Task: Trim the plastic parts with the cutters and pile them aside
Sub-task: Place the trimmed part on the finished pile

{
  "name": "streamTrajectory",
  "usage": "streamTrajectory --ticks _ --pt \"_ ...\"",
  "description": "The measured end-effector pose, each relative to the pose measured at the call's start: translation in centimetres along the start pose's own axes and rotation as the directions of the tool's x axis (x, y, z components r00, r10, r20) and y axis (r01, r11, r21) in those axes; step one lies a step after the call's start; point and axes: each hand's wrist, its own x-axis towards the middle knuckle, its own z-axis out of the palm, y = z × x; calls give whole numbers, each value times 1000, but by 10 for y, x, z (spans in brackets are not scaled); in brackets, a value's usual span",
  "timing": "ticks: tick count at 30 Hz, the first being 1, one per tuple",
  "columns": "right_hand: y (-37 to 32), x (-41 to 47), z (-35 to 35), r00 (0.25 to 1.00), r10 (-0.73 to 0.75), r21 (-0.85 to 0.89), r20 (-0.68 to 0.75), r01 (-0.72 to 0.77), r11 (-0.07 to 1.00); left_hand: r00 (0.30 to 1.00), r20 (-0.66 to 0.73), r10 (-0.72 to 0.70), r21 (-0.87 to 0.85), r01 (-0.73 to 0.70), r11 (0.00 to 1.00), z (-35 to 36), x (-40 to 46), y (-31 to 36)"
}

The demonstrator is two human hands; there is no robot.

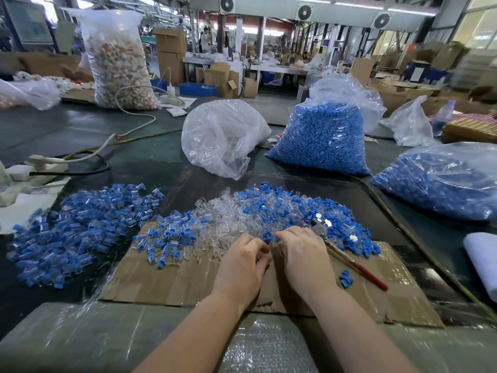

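A mixed heap of blue and clear plastic parts (269, 211) lies on a cardboard sheet (188, 278). My left hand (243, 262) sits at the heap's near edge with fingers curled round a small clear part. Close beside it, my right hand (304, 254) curls its fingertips on a blue part (267, 235). The red-handled cutters (357, 267) lie on the cardboard just right of my right hand, held by neither hand, their head resting on the blue parts. A separate pile of joined blue-and-clear parts (80, 227) spreads out at the left.
Behind the heap stand a bag of clear parts (223, 135) and a bag of blue parts (322, 138); another blue bag (441, 181) lies at the right. A power strip with cables (48, 162) is at the left. One loose blue part (346, 278) lies near the cutter handles.
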Motion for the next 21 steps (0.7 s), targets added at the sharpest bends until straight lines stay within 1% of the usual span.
streamTrajectory --ticks 2,4,8,11,17,21 --pt "-4 5 3 998 -39 15 42 38 999 999 -36 -32 -22 31 999 -2 0 0" --pt "-7 8 5 997 -55 27 61 54 998 999 -39 -30 -13 30 999 -3 0 0" --pt "-9 13 9 998 -44 -3 49 44 999 1000 3 -25 31 25 999 -1 0 -2" --pt "-9 14 11 999 -21 -8 43 21 1000 999 16 -33 23 33 999 0 -1 -1" --pt "-6 12 11 999 -25 13 46 24 1000 999 -26 -39 -40 38 998 -3 -2 0" --pt "-4 7 11 997 -47 -24 68 49 999 999 -28 -20 -29 20 999 -5 -3 2"
